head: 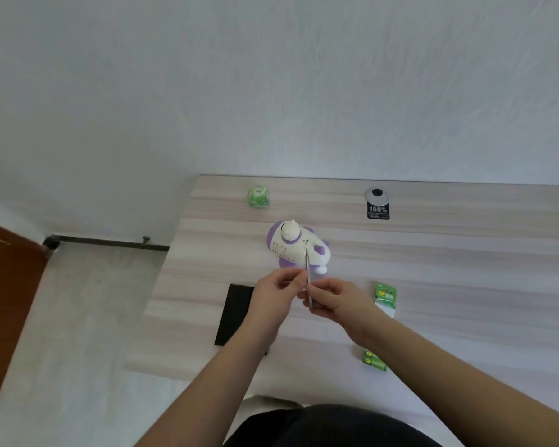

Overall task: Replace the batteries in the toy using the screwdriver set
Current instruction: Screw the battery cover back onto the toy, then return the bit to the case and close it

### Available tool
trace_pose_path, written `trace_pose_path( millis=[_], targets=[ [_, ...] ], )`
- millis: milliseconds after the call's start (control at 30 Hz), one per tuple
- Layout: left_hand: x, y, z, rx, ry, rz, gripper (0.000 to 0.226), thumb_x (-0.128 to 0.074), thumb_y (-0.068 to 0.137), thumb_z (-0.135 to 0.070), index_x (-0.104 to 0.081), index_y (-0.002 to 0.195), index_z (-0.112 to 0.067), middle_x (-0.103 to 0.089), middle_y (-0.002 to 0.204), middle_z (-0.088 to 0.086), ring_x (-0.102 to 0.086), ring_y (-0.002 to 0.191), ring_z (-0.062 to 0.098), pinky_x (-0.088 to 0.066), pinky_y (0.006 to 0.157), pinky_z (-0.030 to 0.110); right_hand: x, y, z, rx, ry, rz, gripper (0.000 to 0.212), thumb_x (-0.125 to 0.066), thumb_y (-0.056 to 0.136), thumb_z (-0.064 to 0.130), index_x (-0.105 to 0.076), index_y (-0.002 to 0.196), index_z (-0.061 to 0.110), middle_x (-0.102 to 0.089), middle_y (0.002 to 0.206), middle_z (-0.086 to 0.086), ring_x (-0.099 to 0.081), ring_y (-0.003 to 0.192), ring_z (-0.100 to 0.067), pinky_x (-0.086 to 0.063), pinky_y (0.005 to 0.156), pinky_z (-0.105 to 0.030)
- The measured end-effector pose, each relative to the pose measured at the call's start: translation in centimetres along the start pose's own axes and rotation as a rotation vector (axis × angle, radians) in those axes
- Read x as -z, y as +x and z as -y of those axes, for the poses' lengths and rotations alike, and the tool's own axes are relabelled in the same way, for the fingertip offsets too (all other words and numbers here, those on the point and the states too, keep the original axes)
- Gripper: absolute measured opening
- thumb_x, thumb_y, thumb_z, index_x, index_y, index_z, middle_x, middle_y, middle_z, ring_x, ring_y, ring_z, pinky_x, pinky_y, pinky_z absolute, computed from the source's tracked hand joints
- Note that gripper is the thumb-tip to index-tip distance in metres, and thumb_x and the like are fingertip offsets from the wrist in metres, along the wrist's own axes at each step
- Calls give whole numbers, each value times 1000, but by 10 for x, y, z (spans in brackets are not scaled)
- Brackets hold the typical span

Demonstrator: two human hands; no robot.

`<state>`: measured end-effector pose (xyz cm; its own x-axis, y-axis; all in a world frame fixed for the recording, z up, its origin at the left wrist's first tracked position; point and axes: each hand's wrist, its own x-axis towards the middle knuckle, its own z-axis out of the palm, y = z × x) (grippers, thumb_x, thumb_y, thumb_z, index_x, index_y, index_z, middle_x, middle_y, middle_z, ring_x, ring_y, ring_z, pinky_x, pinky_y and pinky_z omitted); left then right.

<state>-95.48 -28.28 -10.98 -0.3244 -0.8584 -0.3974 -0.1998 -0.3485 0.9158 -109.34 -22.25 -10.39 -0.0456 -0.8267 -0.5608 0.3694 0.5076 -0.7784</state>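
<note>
Dark clothing at the near edge belongs to the person, whose two bare forearms reach out over the pale wood-grain table [465, 253]. Both hands meet on one slim metal screwdriver [308, 272]. The left hand [273, 296] pinches the shaft between thumb and fingertips, seemingly to steady it, while the right hand [331, 300] curls round the handle end, the better place for turning. The tip points away from the person and sits at the toy's underside, probably on the battery cover's screw, though the screw itself is too small to make out.

One white and purple toy [292, 248] lies on its side just beyond the hands, near the middle of the table, belly turned toward the person so the tool can reach it. Nobody holds it down, so I'd guess it could shift under a hard turn.

A black flat case [236, 314], likely the screwdriver set, lies at the left under the left wrist. One green battery pack [385, 296] waits on the right, and two loose green batteries [373, 359] lie nearer, beside the right forearm, handy for the swap. Farther off sit one green cube [258, 195], one round cable grommet [376, 195] and one black label [378, 210] just in front of it.
</note>
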Motion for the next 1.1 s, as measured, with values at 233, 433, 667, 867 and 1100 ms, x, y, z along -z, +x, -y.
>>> trace_pose_path(
  millis=[233, 433, 667, 867, 1100],
  targets=[
    [19, 13, 6, 93, 9, 137, 12, -63, 92, -22, -75, 90, -19, -75, 89, 1, -66, 85, 13, -53, 90, 35, -18, 2, -6, 2, -100, -64, 15, -66, 89, 21, -70, 100, 12, -73, 95, -4, -67, 88, -12, -53, 87, -30],
    [61, 16, 9, -35, 146, 159, 8, -64, 92, -22, -72, 88, -23, -74, 85, -6, -66, 80, 3, -49, 76, 17, -44, 13, -4, 74, -201, -267, 13, -58, 94, 30, -68, 101, 24, -71, 97, -1, -64, 88, -15, -52, 77, -28],
    [101, 22, 28, -105, 300, 241, 7, -69, 87, -27, -68, 83, -32, -73, 79, -7, -66, 72, 6, -52, 75, 24, -89, 32, -7, 142, -328, -293, 9, -65, 89, 25, -69, 93, 18, -74, 88, 0, -69, 84, -15, -53, 72, -26],
    [133, 29, 41, -175, 370, 283, 11, -68, 88, -20, -67, 86, -31, -74, 87, -2, -69, 82, 14, -52, 78, 24, -113, 43, -18, 120, -334, -364, 10, -70, 85, 23, -68, 90, 14, -74, 82, -1, -71, 78, -12, -53, 71, -26],
    [155, 31, 65, -143, 493, 253, 2, -65, 90, -25, -66, 89, -26, -72, 78, -1, -67, 74, 13, -50, 71, 20, -129, 61, -41, 86, -344, -394, 12, -69, 86, 22, -68, 91, 11, -71, 90, -8, -65, 80, -14, -53, 68, -23]
  ],
)
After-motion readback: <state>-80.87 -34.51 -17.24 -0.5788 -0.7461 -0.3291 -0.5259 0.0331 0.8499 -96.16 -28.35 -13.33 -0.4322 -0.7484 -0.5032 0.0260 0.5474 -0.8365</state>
